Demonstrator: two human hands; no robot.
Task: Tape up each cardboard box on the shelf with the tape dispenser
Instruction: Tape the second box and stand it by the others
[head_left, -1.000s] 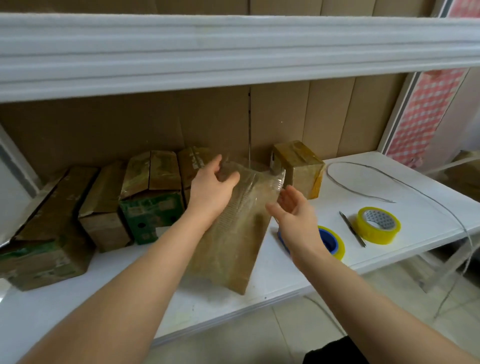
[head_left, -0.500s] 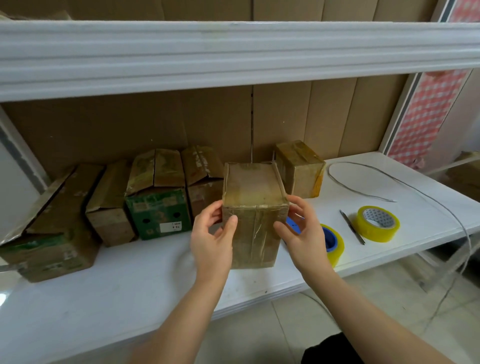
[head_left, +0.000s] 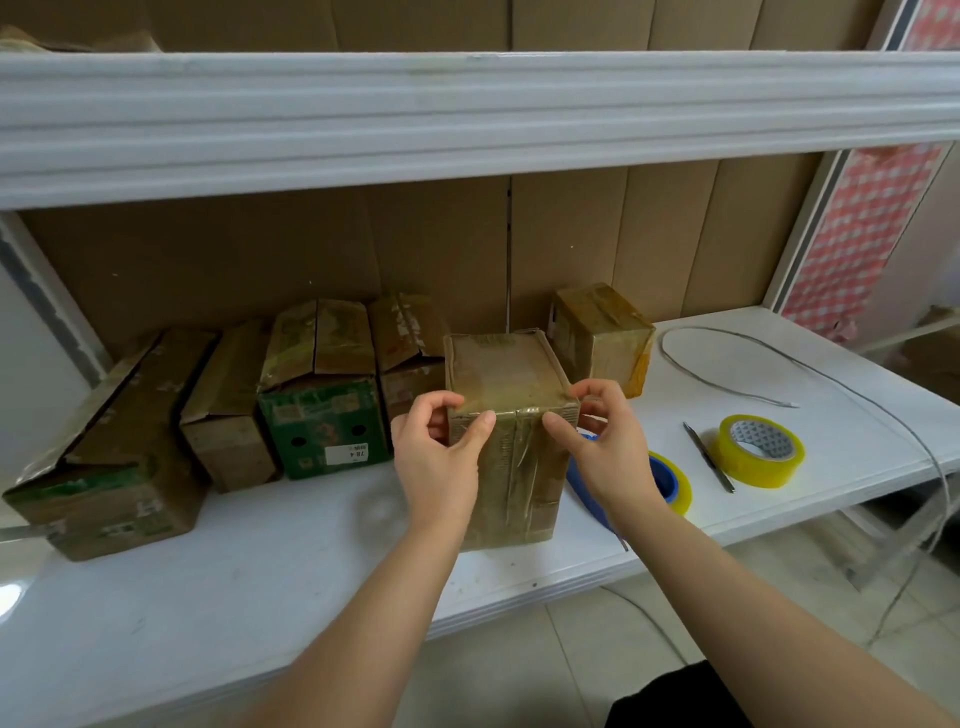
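A tall taped cardboard box (head_left: 511, 457) stands upright near the front of the white shelf (head_left: 249, 561). My left hand (head_left: 441, 457) grips its upper left corner, thumb on the front face. My right hand (head_left: 602, 447) grips the upper right corner the same way. Behind my right hand lies the blue tape dispenser (head_left: 662, 483) with a yellowish roll, partly hidden. Several open-flapped boxes, one of them green (head_left: 322, 410), line the back left. One taped box (head_left: 602, 332) sits at the back right.
A yellow tape roll (head_left: 758, 449) and a thin metal blade (head_left: 709, 457) lie right of the dispenser. A grey wire (head_left: 727, 387) loops across the right of the shelf. The upper shelf's rail (head_left: 467, 119) overhangs the boxes.
The box went from tilted in my hands to standing upright on the shelf. Both hands have slid up its sides to the top corners.
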